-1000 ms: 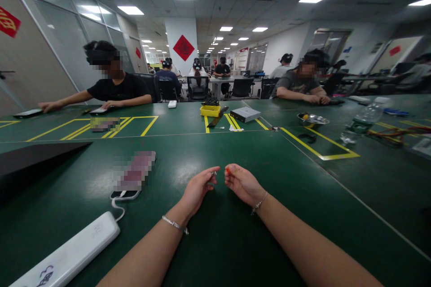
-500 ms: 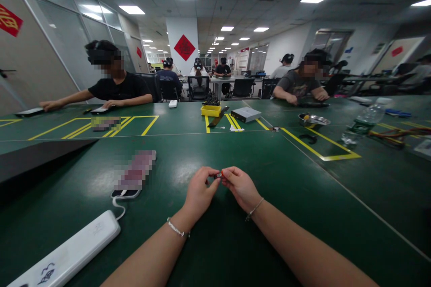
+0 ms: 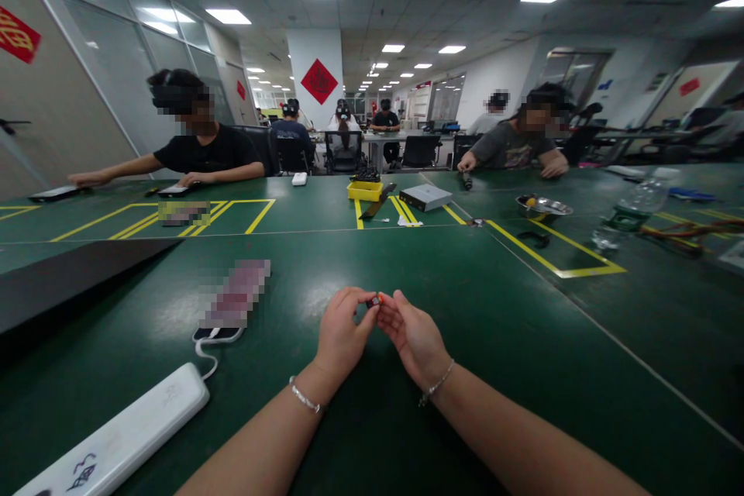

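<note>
Over the green table, my left hand [image 3: 342,332] is closed, with thumb and index finger pinching a small dark piece [image 3: 373,301] that has a shiny part and an orange-red end. Its exact kind is too small to tell. My right hand [image 3: 415,332] is open just to the right, fingers stretched out and the thumb side raised. Its fingertips are close to the orange-red end; whether they touch it I cannot tell.
A white power strip [image 3: 122,434] and a phone on a cable [image 3: 218,335] lie to the left. Farther off are a yellow tray [image 3: 365,191], a grey box [image 3: 426,198], a metal bowl [image 3: 543,208] and a plastic bottle [image 3: 633,209]. Two people sit opposite.
My right hand has loosened its pinch on the small piece and its fingers have spread; my left hand keeps hold. The person at the right has moved a dark object leftward.
</note>
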{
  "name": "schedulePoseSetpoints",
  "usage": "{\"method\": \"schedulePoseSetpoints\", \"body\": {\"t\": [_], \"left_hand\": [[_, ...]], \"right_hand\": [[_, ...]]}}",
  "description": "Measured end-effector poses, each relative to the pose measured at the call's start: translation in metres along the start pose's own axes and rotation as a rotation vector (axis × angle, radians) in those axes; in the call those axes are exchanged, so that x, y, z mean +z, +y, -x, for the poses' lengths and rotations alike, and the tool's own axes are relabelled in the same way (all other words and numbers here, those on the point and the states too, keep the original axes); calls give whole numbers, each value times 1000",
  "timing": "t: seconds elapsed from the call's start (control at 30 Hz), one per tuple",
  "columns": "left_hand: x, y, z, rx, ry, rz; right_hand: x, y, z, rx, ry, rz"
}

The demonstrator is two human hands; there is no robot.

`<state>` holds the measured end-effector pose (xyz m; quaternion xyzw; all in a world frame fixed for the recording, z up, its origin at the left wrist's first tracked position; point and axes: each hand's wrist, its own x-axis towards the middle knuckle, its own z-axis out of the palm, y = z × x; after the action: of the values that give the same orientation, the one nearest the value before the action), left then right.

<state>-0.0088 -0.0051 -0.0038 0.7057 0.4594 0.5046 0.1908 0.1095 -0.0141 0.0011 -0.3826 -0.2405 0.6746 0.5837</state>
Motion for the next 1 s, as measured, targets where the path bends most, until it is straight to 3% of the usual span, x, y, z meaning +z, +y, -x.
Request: {"method": "schedulePoseSetpoints", "body": {"t": [0.17, 0.3, 0.4, 0.5, 0.63, 0.77, 0.9, 1.0], "left_hand": [[2, -1, 0, -51, -32, 64], [5, -3, 0, -1, -100, 29], [7, -8, 0, -35, -82, 21], [7, -16, -1, -86, -57, 9], [8, -22, -1, -93, -65, -32], [11, -22, 0, -99, -87, -48], [13, -21, 0, -125, -117, -39], [12, -21, 0, -134, -135, -33]], "right_hand": [[-1, 2, -2, -63, -43, 70], [-6, -7, -12, -132, 2, 200], [-22, -28, -25, -224, 116, 319], [-49, -65, -42, -347, 267, 383], [-99, -134, -47, -483, 509, 496], [-164, -195, -21, -557, 804, 737], [-255, -216, -4, -543, 1096, 1009], [-322, -212, -7, -357, 1316, 1154]]}}
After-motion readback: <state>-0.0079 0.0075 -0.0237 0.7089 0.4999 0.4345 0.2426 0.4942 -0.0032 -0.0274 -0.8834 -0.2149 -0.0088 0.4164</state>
